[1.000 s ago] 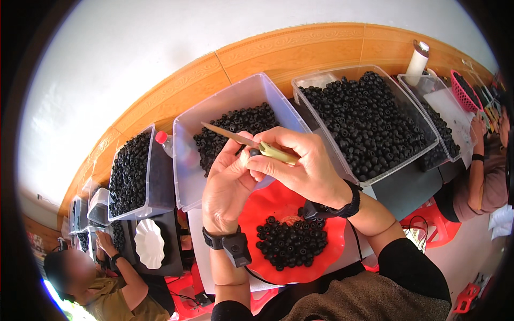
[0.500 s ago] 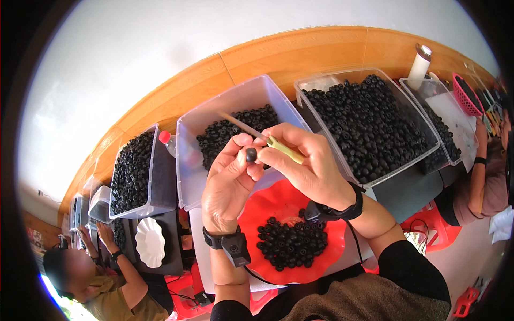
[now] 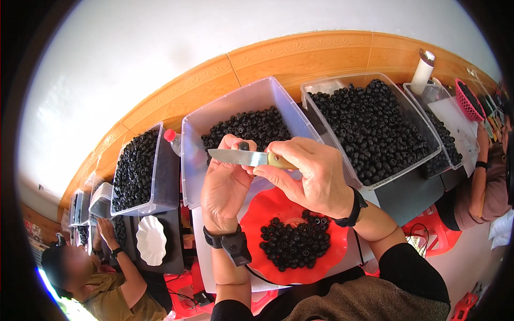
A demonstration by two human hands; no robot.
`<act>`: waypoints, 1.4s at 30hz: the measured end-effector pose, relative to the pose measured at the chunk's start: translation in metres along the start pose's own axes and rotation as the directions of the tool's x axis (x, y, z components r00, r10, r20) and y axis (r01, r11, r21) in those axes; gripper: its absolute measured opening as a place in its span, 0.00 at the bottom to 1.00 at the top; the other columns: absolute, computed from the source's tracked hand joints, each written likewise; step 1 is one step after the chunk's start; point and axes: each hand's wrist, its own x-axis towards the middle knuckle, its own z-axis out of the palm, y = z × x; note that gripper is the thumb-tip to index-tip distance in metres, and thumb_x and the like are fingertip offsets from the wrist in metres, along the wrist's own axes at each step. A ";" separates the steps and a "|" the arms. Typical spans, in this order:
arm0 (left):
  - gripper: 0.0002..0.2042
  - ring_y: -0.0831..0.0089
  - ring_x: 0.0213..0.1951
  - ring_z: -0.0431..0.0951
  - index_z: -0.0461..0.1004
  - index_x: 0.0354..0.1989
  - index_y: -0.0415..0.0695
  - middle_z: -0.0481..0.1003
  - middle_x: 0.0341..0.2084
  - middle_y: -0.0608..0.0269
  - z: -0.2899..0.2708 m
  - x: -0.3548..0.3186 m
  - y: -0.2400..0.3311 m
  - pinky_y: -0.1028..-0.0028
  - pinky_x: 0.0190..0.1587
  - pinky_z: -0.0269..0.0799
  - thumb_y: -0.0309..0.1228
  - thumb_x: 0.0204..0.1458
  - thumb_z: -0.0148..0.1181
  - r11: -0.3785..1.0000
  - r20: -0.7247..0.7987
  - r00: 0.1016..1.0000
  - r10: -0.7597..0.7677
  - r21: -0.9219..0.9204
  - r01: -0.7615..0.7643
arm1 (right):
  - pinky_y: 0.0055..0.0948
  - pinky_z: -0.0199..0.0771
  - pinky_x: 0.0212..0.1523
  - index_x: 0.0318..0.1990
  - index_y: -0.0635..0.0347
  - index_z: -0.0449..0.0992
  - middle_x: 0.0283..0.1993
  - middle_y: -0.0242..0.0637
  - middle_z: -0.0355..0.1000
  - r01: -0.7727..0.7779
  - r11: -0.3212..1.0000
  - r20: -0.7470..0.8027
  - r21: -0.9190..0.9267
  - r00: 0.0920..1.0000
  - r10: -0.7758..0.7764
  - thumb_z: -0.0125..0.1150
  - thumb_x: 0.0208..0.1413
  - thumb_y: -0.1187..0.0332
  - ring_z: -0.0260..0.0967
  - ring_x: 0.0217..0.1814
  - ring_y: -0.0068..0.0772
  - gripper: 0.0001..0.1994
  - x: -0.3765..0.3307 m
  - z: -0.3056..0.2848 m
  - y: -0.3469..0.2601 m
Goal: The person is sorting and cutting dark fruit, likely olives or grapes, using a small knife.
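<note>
A person's left hand (image 3: 227,184) pinches a small dark round fruit (image 3: 244,145) between thumb and fingertips, while the right hand (image 3: 310,174) is closed around the pale handle of a knife (image 3: 247,157), its bare steel blade pointing toward the person's left and lying across the left fingers just under the fruit. Both wrists wear dark bands.

Below the hands, near the counter's (image 3: 412,192) front edge, a red scalloped plate (image 3: 257,224) carries a heap of the same dark fruit, some showing holes through the middle. Behind the hands, toward the counter's back edge, stands a clear plastic bin (image 3: 230,115) partly filled with dark fruit; just to its right a second clear bin (image 3: 369,125) is heaped nearly to its rim. A third bin (image 3: 142,168) of fruit sits farther along to the left, with a red-capped bottle (image 3: 172,140) wedged between it and the middle bin. A white lidded cup (image 3: 423,67) stands at the back edge beyond the right-hand bin, and a pink basket (image 3: 470,101) lies toward the far right end.

At the lower left, a co-worker in an olive shirt (image 3: 115,297) sits beside a white fluted dish (image 3: 151,241). Another person's arm (image 3: 479,179) reaches in at the right end.
</note>
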 end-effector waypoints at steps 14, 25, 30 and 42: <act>0.04 0.74 0.28 0.65 0.69 0.35 0.43 0.69 0.28 0.57 0.012 -0.004 -0.002 0.78 0.32 0.63 0.27 0.54 0.57 0.994 0.049 0.996 -0.078 0.084 0.074 | 0.26 0.62 0.19 0.29 0.64 0.75 0.20 0.38 0.69 -0.230 0.958 0.031 0.172 0.973 0.228 0.65 0.50 0.65 0.66 0.19 0.34 0.10 0.008 -0.004 0.015; 0.07 0.74 0.32 0.67 0.67 0.39 0.41 0.69 0.33 0.59 0.001 -0.001 -0.003 0.76 0.38 0.66 0.27 0.54 0.55 1.000 -0.032 0.999 -0.027 -0.015 0.026 | 0.28 0.66 0.21 0.30 0.63 0.75 0.23 0.38 0.71 -0.093 0.986 0.033 0.140 0.995 0.089 0.68 0.48 0.61 0.69 0.20 0.34 0.13 0.003 -0.005 -0.004; 0.09 0.75 0.32 0.67 0.66 0.40 0.43 0.65 0.33 0.63 0.004 -0.001 -0.002 0.76 0.39 0.66 0.28 0.53 0.57 1.000 -0.001 1.000 -0.016 0.002 0.016 | 0.30 0.65 0.19 0.31 0.61 0.75 0.21 0.35 0.70 -0.040 0.999 0.047 0.026 0.998 0.038 0.68 0.46 0.61 0.68 0.20 0.35 0.13 0.000 -0.003 -0.003; 0.07 0.75 0.30 0.67 0.68 0.39 0.42 0.67 0.31 0.61 0.005 -0.001 0.001 0.78 0.36 0.65 0.27 0.54 0.57 1.000 -0.055 0.999 0.000 -0.026 -0.001 | 0.27 0.63 0.19 0.31 0.62 0.75 0.21 0.37 0.69 -0.037 0.999 0.013 0.035 0.999 0.037 0.69 0.46 0.65 0.67 0.19 0.34 0.11 0.003 -0.001 0.003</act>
